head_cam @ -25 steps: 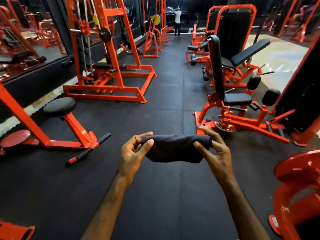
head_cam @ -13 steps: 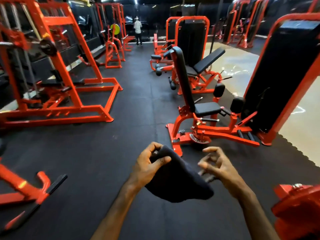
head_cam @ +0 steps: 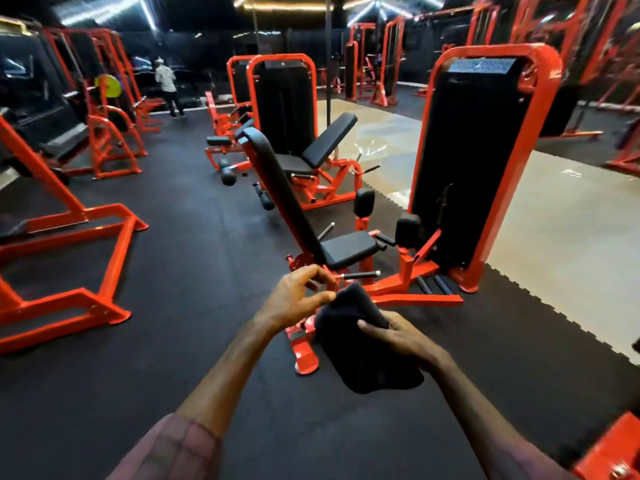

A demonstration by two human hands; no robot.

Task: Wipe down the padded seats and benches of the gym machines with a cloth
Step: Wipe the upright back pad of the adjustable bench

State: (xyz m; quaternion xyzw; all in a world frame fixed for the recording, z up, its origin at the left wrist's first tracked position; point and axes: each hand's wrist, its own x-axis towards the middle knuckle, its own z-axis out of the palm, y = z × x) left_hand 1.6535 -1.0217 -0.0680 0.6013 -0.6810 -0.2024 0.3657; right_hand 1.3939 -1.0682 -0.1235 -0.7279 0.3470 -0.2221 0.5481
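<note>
1. A dark cloth (head_cam: 363,344) is held in front of the body, above the black rubber floor (head_cam: 194,258), with both forearms extended forward.
2. The cloth is grasped by the right hand (head_cam: 401,337); the thumb is laid across its upper face and the remaining fingers are hidden beneath the fabric. The bulk of the cloth hangs down below this hand.
3. The top corner of the cloth is pinched by the left hand (head_cam: 298,299) between thumb and curled fingers; how far the fingers close round the fabric cannot be told exactly.
4. A checked sleeve (head_cam: 173,452) is seen on the left forearm at the lower edge of the view.
5. Just beyond the hands, an orange-framed machine is located, fitted with a black padded seat (head_cam: 349,249) and a long, reclined backrest (head_cam: 280,192). The cloth is held apart from the seat; no pad is touched.
6. Two upright black roller pads (head_cam: 408,226) are mounted in front of the seat, and a tall black weight-stack shroud (head_cam: 474,157) in an orange frame stands behind them.
7. A second machine with an angled black bench (head_cam: 329,140) is positioned farther back, on the same side.
8. Orange racks (head_cam: 104,133) are ranged along the left side.
9. A person (head_cam: 166,84) is seen standing at the far end, too blurred for detail.
</note>
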